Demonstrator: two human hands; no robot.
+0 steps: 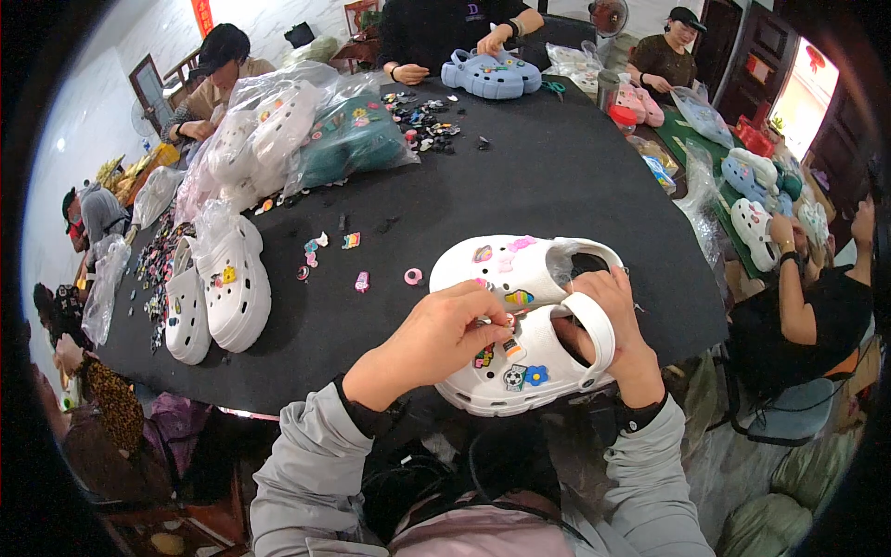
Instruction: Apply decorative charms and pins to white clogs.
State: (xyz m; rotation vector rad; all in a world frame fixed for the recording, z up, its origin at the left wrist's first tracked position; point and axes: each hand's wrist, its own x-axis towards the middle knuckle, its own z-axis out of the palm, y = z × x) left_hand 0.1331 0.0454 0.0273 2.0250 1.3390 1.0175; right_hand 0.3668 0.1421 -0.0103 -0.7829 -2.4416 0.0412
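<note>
Two white clogs lie side by side at the table's near edge, toes pointing left. My right hand (613,311) grips the near clog (464,392) by its heel opening, with some fingers inside it. My left hand (436,330) is closed over its upper, fingertips pinching a small shoe charm (510,321) mostly hidden by them. A football charm (515,377) and a blue flower charm (536,375) sit on this clog's near side. The far clog (452,266) carries several colourful charms, with clear plastic in its opening.
On the black table (408,218), loose charms lie left of my clogs, including a pink ring charm (413,276). Another white clog pair (243,306) stands further left. Bagged clogs (348,139) and a charm pile (427,125) lie beyond. Across the table, a person handles a blue clog (497,79).
</note>
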